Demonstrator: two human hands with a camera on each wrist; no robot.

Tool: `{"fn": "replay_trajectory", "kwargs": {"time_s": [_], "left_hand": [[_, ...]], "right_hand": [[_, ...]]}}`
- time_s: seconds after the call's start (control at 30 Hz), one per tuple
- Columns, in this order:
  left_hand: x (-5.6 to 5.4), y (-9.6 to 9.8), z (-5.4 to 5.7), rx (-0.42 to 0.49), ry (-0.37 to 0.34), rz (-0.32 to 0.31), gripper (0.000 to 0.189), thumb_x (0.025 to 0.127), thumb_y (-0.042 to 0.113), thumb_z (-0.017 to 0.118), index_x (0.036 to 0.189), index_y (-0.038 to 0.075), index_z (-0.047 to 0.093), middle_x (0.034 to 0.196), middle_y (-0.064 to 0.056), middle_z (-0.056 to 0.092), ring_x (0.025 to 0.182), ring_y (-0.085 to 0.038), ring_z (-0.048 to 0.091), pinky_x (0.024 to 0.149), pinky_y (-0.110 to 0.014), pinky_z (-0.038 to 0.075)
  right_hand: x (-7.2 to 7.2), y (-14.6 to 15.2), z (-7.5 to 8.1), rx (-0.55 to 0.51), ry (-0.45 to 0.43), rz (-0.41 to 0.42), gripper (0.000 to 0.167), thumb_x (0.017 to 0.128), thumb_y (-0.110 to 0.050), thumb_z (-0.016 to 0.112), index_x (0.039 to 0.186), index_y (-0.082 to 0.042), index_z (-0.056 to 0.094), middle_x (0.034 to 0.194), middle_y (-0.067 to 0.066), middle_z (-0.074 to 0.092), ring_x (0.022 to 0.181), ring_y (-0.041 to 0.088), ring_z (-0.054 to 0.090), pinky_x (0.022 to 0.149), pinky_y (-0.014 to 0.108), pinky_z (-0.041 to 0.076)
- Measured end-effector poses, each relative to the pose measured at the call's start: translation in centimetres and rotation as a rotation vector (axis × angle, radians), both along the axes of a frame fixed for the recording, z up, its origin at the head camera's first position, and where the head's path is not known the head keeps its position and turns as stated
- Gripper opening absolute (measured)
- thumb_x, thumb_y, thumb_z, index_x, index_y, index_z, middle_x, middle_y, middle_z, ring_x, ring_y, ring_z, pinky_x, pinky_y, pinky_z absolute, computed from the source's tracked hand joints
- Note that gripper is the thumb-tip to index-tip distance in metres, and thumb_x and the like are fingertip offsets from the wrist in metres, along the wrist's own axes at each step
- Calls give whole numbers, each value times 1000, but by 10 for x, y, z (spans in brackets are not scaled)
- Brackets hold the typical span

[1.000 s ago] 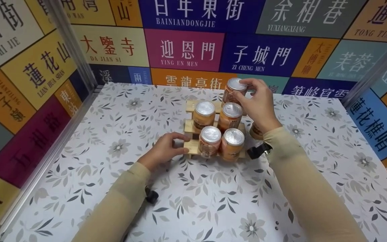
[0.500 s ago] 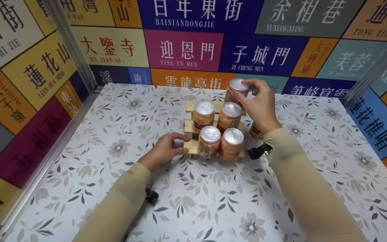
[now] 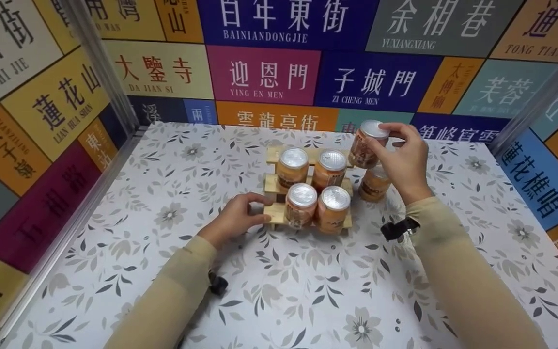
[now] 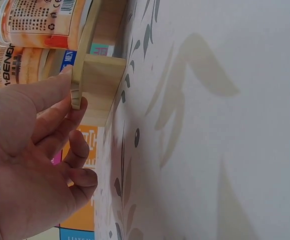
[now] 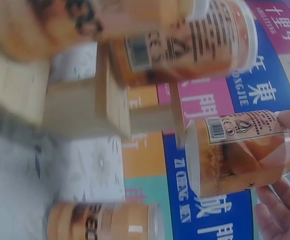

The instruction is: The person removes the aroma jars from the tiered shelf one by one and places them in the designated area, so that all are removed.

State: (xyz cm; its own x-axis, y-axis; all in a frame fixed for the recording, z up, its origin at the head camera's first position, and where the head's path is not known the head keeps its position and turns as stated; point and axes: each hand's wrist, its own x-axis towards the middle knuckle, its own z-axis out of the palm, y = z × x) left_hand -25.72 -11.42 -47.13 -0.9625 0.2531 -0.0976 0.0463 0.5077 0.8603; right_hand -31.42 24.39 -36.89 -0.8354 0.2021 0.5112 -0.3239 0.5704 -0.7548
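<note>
A stepped wooden rack (image 3: pixel 275 213) stands mid-table with orange cans in pairs on its lower and middle steps; the front left can (image 3: pixel 301 206) and the back left can (image 3: pixel 292 167) are among them. My left hand (image 3: pixel 235 218) pinches the left end of the bottom step between thumb and fingers, as the left wrist view shows on the wooden edge (image 4: pixel 76 90). My right hand (image 3: pixel 402 162) grips another orange can (image 5: pixel 240 155) near its silver lid, tilted and off the rack, right of the top step. A loose can (image 3: pixel 374 185) stands on the table beside the rack.
A white table with a grey leaf print (image 3: pixel 172 271) lies under everything. Colourful panels with printed characters (image 3: pixel 269 75) form walls at the back and both sides. A metal post (image 3: pixel 109 72) rises at the left back corner.
My right hand has carried its can rightward, away from above the rack's top step, uncovering more of the loose can. The left hand keeps its place on the rack.
</note>
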Motion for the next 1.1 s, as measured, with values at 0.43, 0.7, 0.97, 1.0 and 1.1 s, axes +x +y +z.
{"fn": "replay_trajectory", "kwargs": {"time_s": [0.43, 0.7, 0.97, 1.0, 1.1], "left_hand": [[-1, -4, 6, -3, -5, 6, 36, 91, 17, 80, 126, 19, 70, 117, -6, 69, 86, -17, 55, 80, -32, 46], [0, -2, 3, -2, -24, 13, 37, 90, 18, 81, 125, 21, 71, 119, -4, 70, 90, -17, 60, 85, -33, 50], [2, -1, -1, 18, -41, 11, 38, 89, 19, 82, 125, 22, 70, 120, -4, 70, 91, -19, 63, 82, -34, 52], [1, -1, 0, 16, -36, 8, 38, 89, 19, 82, 125, 22, 70, 120, -4, 70, 91, -19, 63, 82, -34, 52], [0, 0, 1, 8, -25, 2, 37, 89, 19, 82, 125, 21, 70, 118, -5, 70, 90, -20, 62, 80, -33, 51]], "right_hand": [[17, 54, -2, 36, -36, -123, 43, 87, -38, 83, 121, -13, 72, 124, 1, 65, 112, 9, 59, 90, 22, 42], [22, 87, -24, 55, -99, -200, 44, 87, -42, 82, 121, -16, 73, 125, 0, 66, 113, 8, 56, 87, 21, 40], [24, 104, -55, 62, -182, -221, 56, 86, -47, 81, 130, -16, 68, 128, 2, 67, 114, 10, 58, 88, 21, 40], [24, 106, -58, 60, -183, -215, 56, 86, -45, 82, 131, -15, 68, 129, 3, 67, 115, 12, 58, 88, 21, 40], [23, 110, -65, 63, -212, -198, 59, 87, -43, 81, 136, -14, 66, 133, 6, 66, 120, 16, 57, 88, 22, 40]]}}
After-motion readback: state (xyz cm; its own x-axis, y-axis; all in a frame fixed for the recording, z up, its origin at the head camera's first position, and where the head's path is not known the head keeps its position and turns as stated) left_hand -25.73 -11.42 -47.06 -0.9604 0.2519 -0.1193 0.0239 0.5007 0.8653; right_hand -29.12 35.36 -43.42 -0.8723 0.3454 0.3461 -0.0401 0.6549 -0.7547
